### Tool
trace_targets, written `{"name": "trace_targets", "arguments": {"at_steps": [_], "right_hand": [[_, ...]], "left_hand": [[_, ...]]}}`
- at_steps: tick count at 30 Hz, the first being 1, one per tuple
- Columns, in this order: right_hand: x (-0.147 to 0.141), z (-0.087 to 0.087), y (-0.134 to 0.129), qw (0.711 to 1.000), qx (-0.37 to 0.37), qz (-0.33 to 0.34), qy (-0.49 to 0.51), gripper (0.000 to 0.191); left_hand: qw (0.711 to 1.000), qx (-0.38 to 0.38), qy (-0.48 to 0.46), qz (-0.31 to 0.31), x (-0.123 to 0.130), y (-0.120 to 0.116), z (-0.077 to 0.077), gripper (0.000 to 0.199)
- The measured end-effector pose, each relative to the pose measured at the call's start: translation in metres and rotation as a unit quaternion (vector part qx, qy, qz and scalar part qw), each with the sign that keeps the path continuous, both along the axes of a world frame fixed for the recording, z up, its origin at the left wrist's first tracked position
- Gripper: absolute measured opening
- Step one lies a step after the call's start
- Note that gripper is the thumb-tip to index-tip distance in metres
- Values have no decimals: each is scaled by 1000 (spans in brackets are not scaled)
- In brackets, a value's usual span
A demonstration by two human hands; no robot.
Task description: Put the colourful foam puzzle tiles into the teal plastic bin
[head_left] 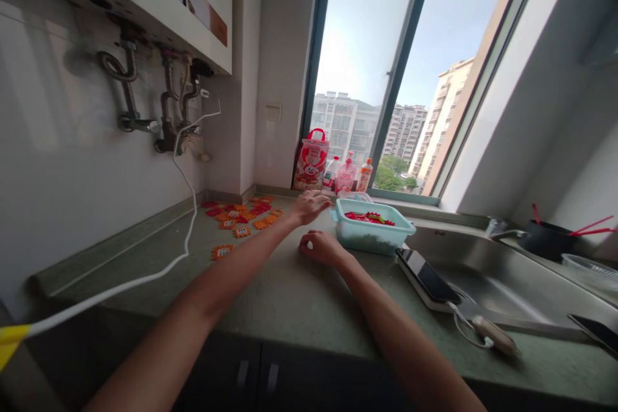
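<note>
Pale blue plastic, by the look of it: a lidless tub point(362, 239) was noted on the grey-green surface point(290, 296), set between the right grip point(324, 248) and the sink point(463, 244). Red pieces point(367, 217) were heaped inside, with some green showing.

Left grip point(311, 207): fingers loosely extended toward the tub's left end, fairly wide, nothing seen held; contact with the rim could not be confirmed. Right grip: curled narrow, a small gap left within the curl; whether anything was held could not be told.

Handling, as judged: walls stiff and smooth, perhaps slippery if wet; load moderate, contents loose and easily spilled. Best held level by the 2 end lugs under the rim.

Writing: dark marks on white panels were seen on the orange and red cutouts point(228, 225), too small to be read. Print on the pink bag point(311, 164) and pump bottle point(346, 175) was likewise not legible. No brand could be made out.
</note>
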State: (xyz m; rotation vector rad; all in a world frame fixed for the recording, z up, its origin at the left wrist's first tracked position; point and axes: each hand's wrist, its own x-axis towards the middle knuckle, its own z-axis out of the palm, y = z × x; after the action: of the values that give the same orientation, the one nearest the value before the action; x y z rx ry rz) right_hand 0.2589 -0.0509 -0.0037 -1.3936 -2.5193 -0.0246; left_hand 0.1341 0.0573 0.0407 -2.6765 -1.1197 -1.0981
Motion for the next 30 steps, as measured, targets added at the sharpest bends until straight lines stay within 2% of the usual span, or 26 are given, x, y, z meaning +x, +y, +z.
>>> {"name": "trace_targets", "arguments": {"at_steps": [4,7,9,11,14,17,20,23,30], "right_hand": [[-2,0,-1,1000,-5,-2,3,22],[-5,-2,-2,1000,-2,3,10,22],[-7,-4,-3,1000,1,3,16,22],[-10,-8,-2,1000,4,-4,21,22],[-15,-14,1,999,20,-9,27,23],[-19,-18,4,999,35,-9,35,24],[-23,-19,4,999,35,-13,33,23],[-27,-18,1,999,34,-30,15,25],[-37,-11,-8,994,19,-79,-78,36]], "left_hand": [[983,-69,36,163,-139,21,-4,47],[966,-96,40,238,-244,15,-14,49],[952,-111,43,282,-298,7,-25,49],[941,-129,49,311,-332,3,-38,55],[931,-151,66,325,-353,10,-54,57],[925,-159,84,335,-355,18,-64,48],[918,-148,91,357,-355,16,-70,46],[919,-130,87,362,-358,13,-69,50],[934,-140,73,319,-349,22,-51,52]]}}
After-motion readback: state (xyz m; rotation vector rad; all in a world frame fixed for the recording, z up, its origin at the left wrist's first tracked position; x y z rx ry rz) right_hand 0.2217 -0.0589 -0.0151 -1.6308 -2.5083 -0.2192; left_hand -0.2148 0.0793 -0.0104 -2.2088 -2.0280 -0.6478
